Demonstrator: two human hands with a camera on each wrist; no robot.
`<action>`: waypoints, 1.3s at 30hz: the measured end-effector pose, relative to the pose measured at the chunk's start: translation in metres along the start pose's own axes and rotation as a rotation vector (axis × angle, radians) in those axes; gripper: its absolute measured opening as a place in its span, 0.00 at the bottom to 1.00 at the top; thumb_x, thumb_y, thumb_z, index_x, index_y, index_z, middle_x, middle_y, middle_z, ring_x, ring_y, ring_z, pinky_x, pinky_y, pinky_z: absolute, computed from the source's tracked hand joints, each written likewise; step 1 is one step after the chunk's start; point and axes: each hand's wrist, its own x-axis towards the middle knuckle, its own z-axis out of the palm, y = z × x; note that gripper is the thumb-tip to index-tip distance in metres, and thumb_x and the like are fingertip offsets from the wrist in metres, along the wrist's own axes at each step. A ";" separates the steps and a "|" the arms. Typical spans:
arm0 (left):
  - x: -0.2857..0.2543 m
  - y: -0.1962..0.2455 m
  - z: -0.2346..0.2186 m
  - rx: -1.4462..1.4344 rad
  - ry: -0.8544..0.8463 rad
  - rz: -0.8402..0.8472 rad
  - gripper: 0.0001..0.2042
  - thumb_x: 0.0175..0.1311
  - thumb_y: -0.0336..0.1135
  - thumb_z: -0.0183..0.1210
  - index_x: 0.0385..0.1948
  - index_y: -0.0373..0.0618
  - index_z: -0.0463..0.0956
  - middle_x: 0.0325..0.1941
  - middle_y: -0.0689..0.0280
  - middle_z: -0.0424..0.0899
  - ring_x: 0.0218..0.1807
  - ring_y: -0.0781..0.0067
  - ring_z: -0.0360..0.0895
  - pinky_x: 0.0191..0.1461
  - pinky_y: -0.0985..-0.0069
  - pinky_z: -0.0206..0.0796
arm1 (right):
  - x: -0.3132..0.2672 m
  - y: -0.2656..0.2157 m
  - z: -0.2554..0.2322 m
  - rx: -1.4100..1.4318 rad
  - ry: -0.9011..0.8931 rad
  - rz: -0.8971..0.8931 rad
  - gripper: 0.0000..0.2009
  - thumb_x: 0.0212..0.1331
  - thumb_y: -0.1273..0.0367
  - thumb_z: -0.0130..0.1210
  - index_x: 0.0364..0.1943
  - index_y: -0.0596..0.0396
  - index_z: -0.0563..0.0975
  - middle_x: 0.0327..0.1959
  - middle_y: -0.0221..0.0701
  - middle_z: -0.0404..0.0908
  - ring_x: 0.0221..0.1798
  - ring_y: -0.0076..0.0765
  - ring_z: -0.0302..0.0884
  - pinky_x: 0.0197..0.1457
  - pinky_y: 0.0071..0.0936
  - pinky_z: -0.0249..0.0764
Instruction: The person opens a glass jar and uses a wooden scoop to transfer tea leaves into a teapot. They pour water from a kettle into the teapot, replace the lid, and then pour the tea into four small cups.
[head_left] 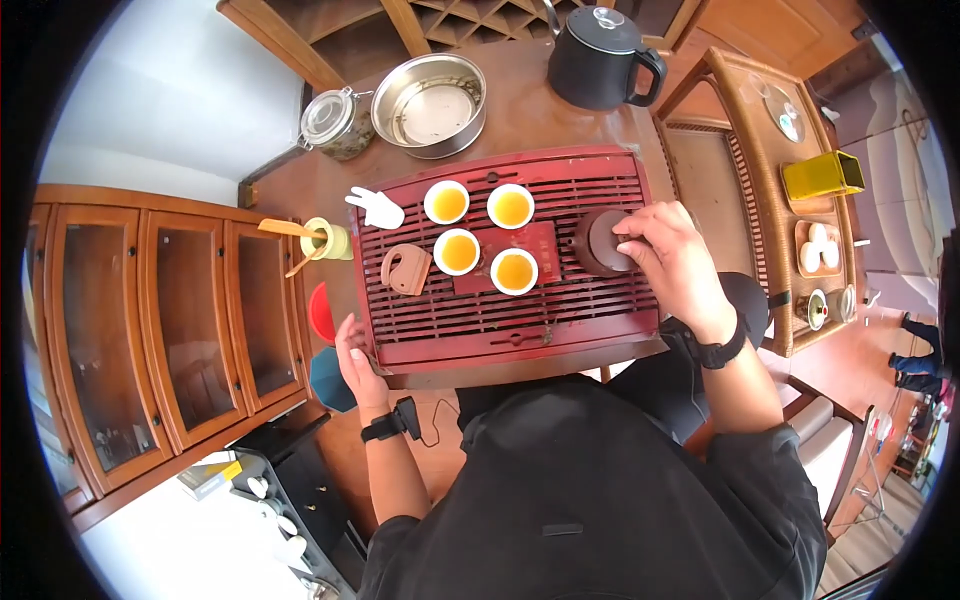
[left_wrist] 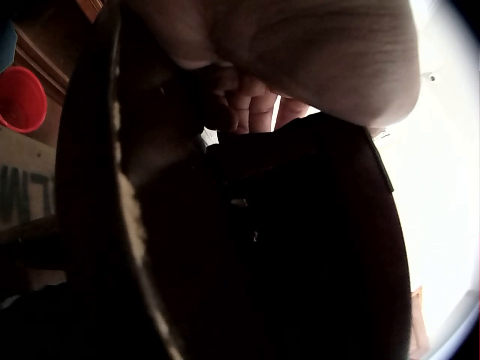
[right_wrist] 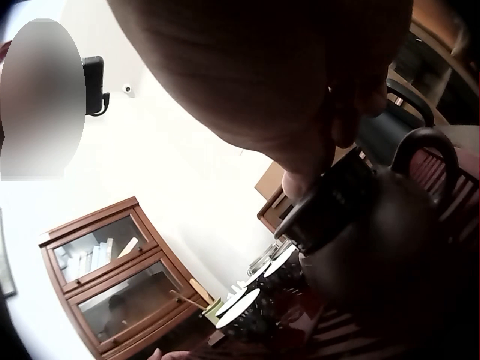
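A brown clay teapot (head_left: 588, 262) stands on the right part of the slatted red tea tray (head_left: 440, 353). My right hand (head_left: 683, 258) pinches the teapot's round lid (head_left: 606, 232) between thumb and fingers. In the right wrist view the lid (right_wrist: 319, 214) sits tilted at the top of the pot, its handle (right_wrist: 431, 142) to the right. My left hand (head_left: 358, 368) is at the tray's front left corner, fingers loose and holding nothing. White cups (head_left: 515, 271) of amber tea stand at the tray's middle.
A white hand-shaped figure (head_left: 378, 208) and a brown clay piece (head_left: 407, 271) sit on the tray's left. Behind it are a glass jar (head_left: 338, 125), a steel bowl (head_left: 430, 105) and a black kettle (head_left: 600, 60). A green holder with wooden tools (head_left: 330, 240) stands left.
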 end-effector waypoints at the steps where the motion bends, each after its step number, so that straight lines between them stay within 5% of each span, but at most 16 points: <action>1: 0.000 0.000 0.002 -0.021 0.017 0.022 0.30 0.80 0.54 0.42 0.67 0.35 0.67 0.55 0.60 0.76 0.48 0.72 0.73 0.53 0.75 0.66 | 0.001 -0.001 0.001 -0.015 -0.004 -0.003 0.10 0.56 0.76 0.65 0.42 0.57 0.82 0.41 0.36 0.80 0.48 0.48 0.74 0.54 0.38 0.73; 7: -0.002 0.002 -0.001 -0.021 -0.019 -0.020 0.33 0.78 0.59 0.41 0.67 0.35 0.66 0.56 0.59 0.74 0.55 0.68 0.74 0.62 0.69 0.65 | 0.001 -0.004 0.006 -0.093 -0.005 -0.013 0.09 0.55 0.76 0.65 0.41 0.57 0.83 0.40 0.36 0.80 0.48 0.48 0.74 0.55 0.39 0.73; 11: 0.000 0.003 0.001 -0.023 0.017 0.029 0.31 0.79 0.57 0.42 0.67 0.35 0.67 0.53 0.61 0.78 0.45 0.75 0.74 0.47 0.78 0.65 | -0.001 -0.002 0.008 -0.114 -0.055 0.023 0.12 0.54 0.75 0.66 0.44 0.57 0.82 0.44 0.37 0.79 0.51 0.48 0.74 0.56 0.39 0.73; 20: 0.001 0.004 0.000 -0.040 -0.005 0.039 0.33 0.78 0.59 0.43 0.67 0.35 0.67 0.53 0.61 0.79 0.42 0.77 0.73 0.42 0.80 0.63 | 0.001 -0.011 0.012 -0.238 -0.174 0.033 0.47 0.45 0.64 0.76 0.73 0.52 0.63 0.63 0.41 0.73 0.66 0.53 0.68 0.71 0.47 0.61; 39: 0.000 0.006 0.000 -0.056 -0.020 0.050 0.30 0.79 0.55 0.41 0.67 0.36 0.67 0.54 0.62 0.78 0.45 0.74 0.73 0.49 0.76 0.65 | -0.007 -0.004 0.017 -0.360 -0.218 0.206 0.51 0.43 0.63 0.75 0.76 0.53 0.58 0.64 0.43 0.71 0.67 0.53 0.69 0.71 0.49 0.60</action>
